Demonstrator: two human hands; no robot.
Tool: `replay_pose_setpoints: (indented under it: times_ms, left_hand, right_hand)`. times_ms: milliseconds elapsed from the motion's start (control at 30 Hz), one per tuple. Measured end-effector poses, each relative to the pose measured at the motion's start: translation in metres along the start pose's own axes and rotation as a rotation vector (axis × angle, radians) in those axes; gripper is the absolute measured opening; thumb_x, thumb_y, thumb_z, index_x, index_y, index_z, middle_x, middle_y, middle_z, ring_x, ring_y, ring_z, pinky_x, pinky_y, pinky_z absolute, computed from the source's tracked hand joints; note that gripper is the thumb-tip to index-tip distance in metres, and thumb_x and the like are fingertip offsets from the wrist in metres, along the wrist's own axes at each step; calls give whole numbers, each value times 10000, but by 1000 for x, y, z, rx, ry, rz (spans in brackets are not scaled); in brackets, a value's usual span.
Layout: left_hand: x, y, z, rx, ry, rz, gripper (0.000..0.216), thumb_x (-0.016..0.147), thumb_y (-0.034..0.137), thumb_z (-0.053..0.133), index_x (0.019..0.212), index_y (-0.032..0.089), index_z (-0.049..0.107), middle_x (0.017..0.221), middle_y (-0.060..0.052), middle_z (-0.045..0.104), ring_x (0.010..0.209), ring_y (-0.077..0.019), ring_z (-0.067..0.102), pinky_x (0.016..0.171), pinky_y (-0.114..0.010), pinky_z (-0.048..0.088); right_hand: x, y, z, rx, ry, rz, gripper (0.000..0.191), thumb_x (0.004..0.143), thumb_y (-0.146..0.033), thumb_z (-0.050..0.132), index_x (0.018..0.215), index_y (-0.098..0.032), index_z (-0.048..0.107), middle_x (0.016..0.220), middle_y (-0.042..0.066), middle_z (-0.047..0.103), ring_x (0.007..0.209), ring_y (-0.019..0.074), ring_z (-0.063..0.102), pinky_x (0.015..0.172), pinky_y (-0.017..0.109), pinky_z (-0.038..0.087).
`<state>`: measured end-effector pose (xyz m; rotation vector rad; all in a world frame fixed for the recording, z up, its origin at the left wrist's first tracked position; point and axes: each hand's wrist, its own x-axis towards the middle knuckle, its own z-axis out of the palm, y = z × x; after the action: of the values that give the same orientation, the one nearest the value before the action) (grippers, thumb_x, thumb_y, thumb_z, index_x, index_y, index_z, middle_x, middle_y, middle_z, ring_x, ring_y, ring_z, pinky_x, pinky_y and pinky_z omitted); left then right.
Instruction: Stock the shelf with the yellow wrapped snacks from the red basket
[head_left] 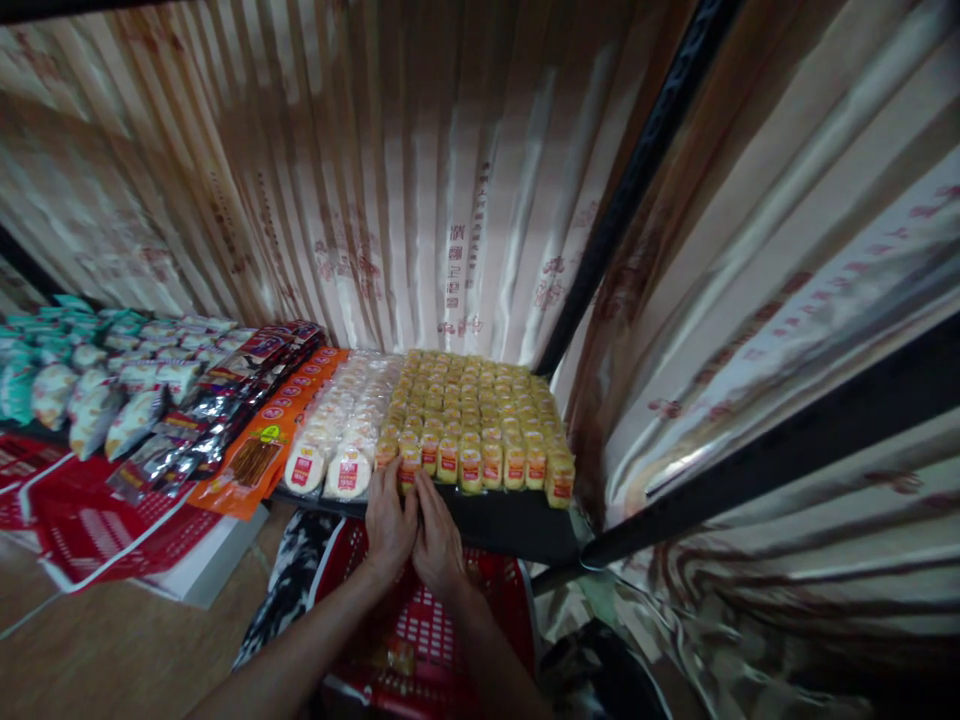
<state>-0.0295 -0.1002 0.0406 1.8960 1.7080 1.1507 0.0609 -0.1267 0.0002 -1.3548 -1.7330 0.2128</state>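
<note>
Rows of small yellow packaged cakes (480, 410) with red and orange labels stand close together on a black shelf (510, 525). At the front left of these rows, one packaged cake (409, 466) sits between the fingertips of both my hands. My left hand (388, 522) has its fingers against its left side, close to the round white packs. My right hand (439, 535) lies beside it, fingers held together on the right side of the cake. The hands nearly touch, and the finger undersides are hidden.
Round white packs (346, 472) line up to the left, followed by an orange bag (251, 460), dark shiny packets (214, 415) and pale and teal bags (97, 405). A red basket (514, 610) stands below my arms. A black post (637, 190) and printed curtains (420, 150) rise behind.
</note>
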Motion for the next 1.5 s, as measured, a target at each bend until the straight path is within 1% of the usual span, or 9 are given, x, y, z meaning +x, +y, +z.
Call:
replay_pose_setpoints:
  times_ms: [167,367,567,700,867,967,1100,1300,1500]
  left_hand:
    - [3,2,0,-108,9,25,442,839,240,432,1268,150,377,1178,-124,516,1089,-215,498,956,-406,401]
    - [10,20,-3,-279,-50,-51,539,814,299,484,1305,143,328,878,-32,559,767,-150,565,740,-304,481]
    - [15,43,3,-306,-109,-6,292,796,304,509,1055,172,521,869,-26,562,731,-142,569,726,-304,485]
    - [13,63,17,-279,-115,57,180,784,278,519,940,190,532,926,-26,528,711,-125,555,721,-299,483]
    - [8,90,48,-387,-242,-10,108,758,207,537,854,176,500,736,24,538,614,-97,538,621,-235,462]
    - [6,102,68,-412,-277,-25,113,740,164,559,831,165,493,740,20,540,621,-90,536,631,-225,458]
    - [6,110,86,-412,-315,-58,113,740,111,547,830,158,496,756,11,551,650,-93,546,668,-233,459]
    - [9,117,98,-372,-393,-69,111,752,81,505,831,158,503,683,29,535,639,-99,539,649,-220,438]
    - [12,119,103,-279,-396,-66,133,767,118,526,890,163,507,678,35,532,620,-98,535,615,-209,414]
  right_hand:
    - [7,-8,-10,46,80,74,484,872,-180,319,1352,-166,377,1358,99,454,1271,167,391,1025,364,386]
    - [10,-11,-31,12,171,137,469,872,-193,327,1334,-153,392,1297,104,516,1210,170,460,1002,383,402]
    - [3,-7,-48,-4,273,207,451,868,-185,313,1302,-177,434,1262,98,543,1169,169,496,959,375,436]
    - [0,2,-63,-31,363,289,440,850,-166,304,1252,-168,483,1221,103,567,1132,180,517,955,393,424]
    - [0,12,-86,-96,452,413,439,808,-147,323,1201,-146,519,1197,114,569,1136,200,486,971,407,381]
    - [0,14,-96,-127,507,474,438,789,-145,330,1176,-133,537,1269,124,507,1193,220,421,994,421,338]
    - [0,18,-103,-90,579,540,423,775,-148,337,1135,-146,559,1231,124,514,1172,224,433,993,410,327]
    - [-1,28,-109,51,641,593,413,750,-147,352,1108,-175,555,1125,92,565,1041,190,521,912,338,396]
    - [-3,26,-108,132,567,755,420,744,-213,384,1129,-188,550,1101,78,579,919,176,573,840,300,424]
